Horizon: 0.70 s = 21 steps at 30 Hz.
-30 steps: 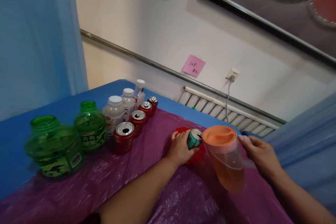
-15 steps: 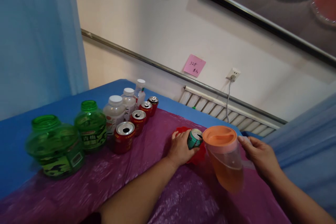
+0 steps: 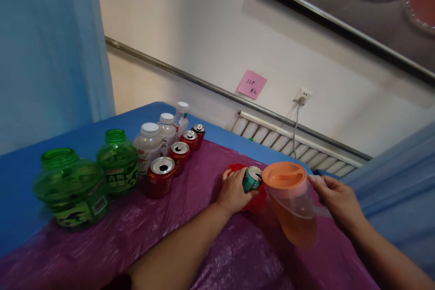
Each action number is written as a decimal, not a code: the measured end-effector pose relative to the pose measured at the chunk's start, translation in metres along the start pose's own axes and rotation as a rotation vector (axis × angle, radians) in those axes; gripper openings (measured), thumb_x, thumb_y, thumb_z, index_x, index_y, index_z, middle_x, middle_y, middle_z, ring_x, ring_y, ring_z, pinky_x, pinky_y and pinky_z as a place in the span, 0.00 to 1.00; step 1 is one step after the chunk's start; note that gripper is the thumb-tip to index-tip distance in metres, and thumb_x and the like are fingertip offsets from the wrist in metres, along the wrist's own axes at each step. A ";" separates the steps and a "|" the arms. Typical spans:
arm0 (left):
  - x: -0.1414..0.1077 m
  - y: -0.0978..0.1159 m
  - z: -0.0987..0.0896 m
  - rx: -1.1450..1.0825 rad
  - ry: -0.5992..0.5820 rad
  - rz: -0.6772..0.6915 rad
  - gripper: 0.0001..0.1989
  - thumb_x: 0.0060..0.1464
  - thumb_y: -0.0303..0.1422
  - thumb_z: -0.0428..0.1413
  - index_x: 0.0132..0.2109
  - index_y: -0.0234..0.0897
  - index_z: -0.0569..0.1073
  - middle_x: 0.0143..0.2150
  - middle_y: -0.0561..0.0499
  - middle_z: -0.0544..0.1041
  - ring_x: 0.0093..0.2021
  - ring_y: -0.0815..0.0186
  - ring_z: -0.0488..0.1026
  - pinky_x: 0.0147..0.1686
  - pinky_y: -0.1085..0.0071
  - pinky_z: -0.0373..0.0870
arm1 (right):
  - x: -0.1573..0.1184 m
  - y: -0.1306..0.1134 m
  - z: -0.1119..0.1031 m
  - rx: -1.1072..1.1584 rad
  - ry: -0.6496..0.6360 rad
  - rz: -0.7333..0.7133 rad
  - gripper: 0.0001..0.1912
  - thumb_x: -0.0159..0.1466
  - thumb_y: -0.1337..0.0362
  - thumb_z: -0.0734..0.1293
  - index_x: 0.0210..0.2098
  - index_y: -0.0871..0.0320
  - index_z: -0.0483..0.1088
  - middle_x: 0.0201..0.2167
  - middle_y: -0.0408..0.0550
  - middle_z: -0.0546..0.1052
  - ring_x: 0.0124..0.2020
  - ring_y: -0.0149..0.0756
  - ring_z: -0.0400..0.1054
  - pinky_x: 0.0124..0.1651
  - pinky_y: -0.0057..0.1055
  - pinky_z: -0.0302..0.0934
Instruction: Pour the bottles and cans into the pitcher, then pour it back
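Note:
My left hand (image 3: 234,191) is wrapped round a green can (image 3: 252,179), which stands over a red dish (image 3: 260,199) with a scalloped edge. By its handle, my right hand (image 3: 335,197) grips a clear pitcher (image 3: 295,222) with an orange lid (image 3: 284,175). The pitcher is tilted, its lid end towards the can, and amber liquid lies inside. Lid and can rim are close together; whether they touch or any liquid flows, I cannot tell.
Left of my hands stand red cans (image 3: 161,176), white-capped bottles (image 3: 149,145) and two green jars (image 3: 73,190) on a blue table (image 3: 136,115) with purple plastic sheeting (image 3: 193,190). Behind are a radiator (image 3: 272,138) and a metal rail (image 3: 190,80).

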<state>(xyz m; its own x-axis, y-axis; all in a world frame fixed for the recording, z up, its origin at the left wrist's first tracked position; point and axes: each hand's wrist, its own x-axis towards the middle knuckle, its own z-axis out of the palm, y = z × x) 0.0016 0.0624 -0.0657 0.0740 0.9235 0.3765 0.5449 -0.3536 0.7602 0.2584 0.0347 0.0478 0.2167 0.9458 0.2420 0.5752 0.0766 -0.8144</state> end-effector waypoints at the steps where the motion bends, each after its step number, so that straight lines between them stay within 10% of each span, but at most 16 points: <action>1: 0.000 0.000 0.000 0.001 0.001 0.000 0.34 0.45 0.38 0.70 0.59 0.45 0.69 0.57 0.47 0.79 0.60 0.53 0.73 0.67 0.50 0.50 | 0.000 0.000 0.000 0.003 0.002 0.007 0.30 0.52 0.36 0.72 0.18 0.54 0.61 0.16 0.37 0.59 0.19 0.29 0.50 0.22 0.28 0.48; 21: 0.000 -0.001 0.001 -0.006 -0.006 -0.008 0.34 0.45 0.38 0.70 0.59 0.46 0.69 0.58 0.47 0.78 0.61 0.53 0.72 0.67 0.49 0.49 | -0.004 -0.001 0.003 0.002 0.011 -0.003 0.31 0.51 0.35 0.71 0.17 0.54 0.60 0.15 0.37 0.58 0.19 0.28 0.49 0.21 0.27 0.47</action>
<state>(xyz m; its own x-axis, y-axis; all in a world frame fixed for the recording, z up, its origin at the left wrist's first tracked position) 0.0013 0.0626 -0.0671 0.0750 0.9270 0.3674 0.5405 -0.3474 0.7662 0.2542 0.0317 0.0463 0.2237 0.9421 0.2498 0.5744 0.0796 -0.8147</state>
